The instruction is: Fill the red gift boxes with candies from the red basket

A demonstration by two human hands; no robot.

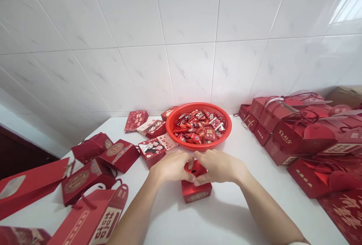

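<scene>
A small red gift box [196, 193] stands upright on the white table, in front of the candy basket. My left hand [174, 166] grips its top from the left, fingers bent around the upper flaps. From the right, my right hand [217, 167] holds the same top, with thumb and fingers close to those of my left hand. A dark round hole shows in the red top between the hands. Just behind them is a red plastic basket [198, 147] filled with wrapped candies [195, 127].
Red boxes [120, 154] and printed cartons [154, 150] lie to the left, with a red paper bag [90, 214] nearer me. Stacked red boxes [285, 135] crowd the right side. A white tiled wall [189, 71] rises behind the table [226, 214].
</scene>
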